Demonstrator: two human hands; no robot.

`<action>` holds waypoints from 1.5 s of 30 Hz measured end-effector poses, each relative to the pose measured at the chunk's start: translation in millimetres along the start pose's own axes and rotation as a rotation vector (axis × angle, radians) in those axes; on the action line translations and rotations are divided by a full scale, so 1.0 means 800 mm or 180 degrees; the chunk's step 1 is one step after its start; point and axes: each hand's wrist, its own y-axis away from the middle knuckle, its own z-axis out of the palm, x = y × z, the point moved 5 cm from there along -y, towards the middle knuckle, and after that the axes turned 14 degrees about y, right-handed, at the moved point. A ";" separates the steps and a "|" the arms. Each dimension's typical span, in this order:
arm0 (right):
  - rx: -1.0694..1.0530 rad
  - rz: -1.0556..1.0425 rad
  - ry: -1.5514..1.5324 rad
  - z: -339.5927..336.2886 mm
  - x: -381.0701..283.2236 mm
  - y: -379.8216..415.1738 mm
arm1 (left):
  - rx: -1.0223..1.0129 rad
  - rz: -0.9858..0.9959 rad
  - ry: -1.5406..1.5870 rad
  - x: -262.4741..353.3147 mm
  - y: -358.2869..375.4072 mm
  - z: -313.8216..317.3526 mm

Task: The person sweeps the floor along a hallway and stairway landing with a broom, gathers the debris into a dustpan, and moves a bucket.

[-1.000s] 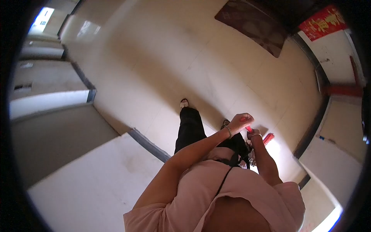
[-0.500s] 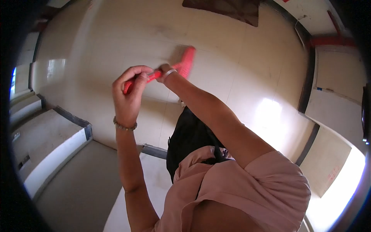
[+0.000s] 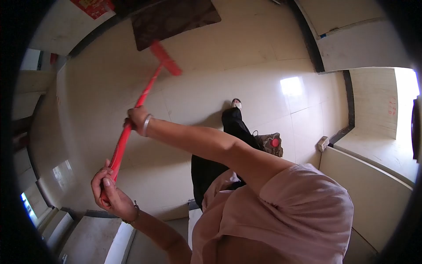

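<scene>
A red broom [image 3: 149, 86] slants across the view, its blurred head on the tiled floor close to a dark mat. My left hand [image 3: 112, 191], with a beaded bracelet at the wrist, is closed around the top end of the handle. Farther down the handle, my right hand [image 3: 138, 119] grips it, palm side hidden; a silver bangle sits on that wrist. The handle runs straight between the two hands.
The dark patterned mat [image 3: 176, 22] lies on the pale tiled floor [image 3: 198, 88]. One shoe [image 3: 236, 103] of mine shows, and near my leg is a brown patterned object with a red disc [image 3: 274, 142]. A small pale block [image 3: 323, 143] is by the right wall.
My view has turned, and the broom head now appears farther left, near the mat. My left hand appears lower and left, and the hands look farther apart. Both still hold the broom.
</scene>
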 end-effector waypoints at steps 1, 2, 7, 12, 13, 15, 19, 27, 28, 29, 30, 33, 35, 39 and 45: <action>0.0057 -0.0053 -0.0174 -0.020 0.018 -0.005 | 0.0060 -0.0170 0.0230 -0.020 0.013 -0.022; 0.0216 -0.0245 -0.0263 -0.057 0.012 -0.005 | 0.0097 -0.0330 0.0427 -0.033 0.024 -0.018; 0.1243 -0.0607 -0.0198 -0.316 -0.011 -0.033 | -0.1142 -0.0478 -0.0302 -0.111 0.100 0.082; 0.2201 -0.0723 -0.0266 -0.604 -0.241 0.020 | -0.2178 -0.2179 -0.0074 -0.175 0.082 0.412; 0.2335 -0.0736 -0.0241 -0.654 -0.277 0.037 | -0.2633 -0.1668 -0.0289 -0.176 0.086 0.462; 0.2569 -0.0623 -0.0259 -0.746 -0.357 0.063 | -0.3078 -0.1324 -0.0472 -0.179 0.080 0.604; 0.2804 -0.0321 -0.0654 -0.894 -0.429 0.042 | -0.3646 -0.1337 -0.1078 -0.239 0.086 0.752; 0.0463 -0.0189 0.7511 -0.662 -0.421 -0.072 | -0.2528 -0.1943 -0.1256 -0.211 -0.032 0.644; 0.0434 -0.0181 0.6916 -0.596 -0.428 -0.050 | -0.2402 -0.1963 -0.1424 -0.184 -0.051 0.617; 0.0024 -0.0521 0.7125 -0.551 -0.398 -0.074 | -0.2238 -0.1950 -0.1547 -0.164 -0.063 0.581; -0.0378 -0.0893 0.7306 -0.507 -0.368 -0.097 | -0.2196 -0.1685 -0.1656 -0.134 -0.076 0.558; -0.1126 -0.1508 0.6476 -0.360 -0.370 -0.064 | -0.1571 -0.1732 -0.2296 -0.064 -0.102 0.497; -0.0468 -0.0363 0.3975 -0.318 -0.360 -0.072 | -0.1256 -0.1729 -0.2499 -0.028 -0.115 0.483; 0.0245 0.1023 0.0000 -0.263 -0.365 -0.050 | -0.1138 -0.1618 -0.2243 0.017 -0.123 0.509; 0.0556 0.0637 -0.0950 -0.304 -0.451 -0.021 | -0.1712 -0.1860 -0.1527 -0.017 -0.165 0.518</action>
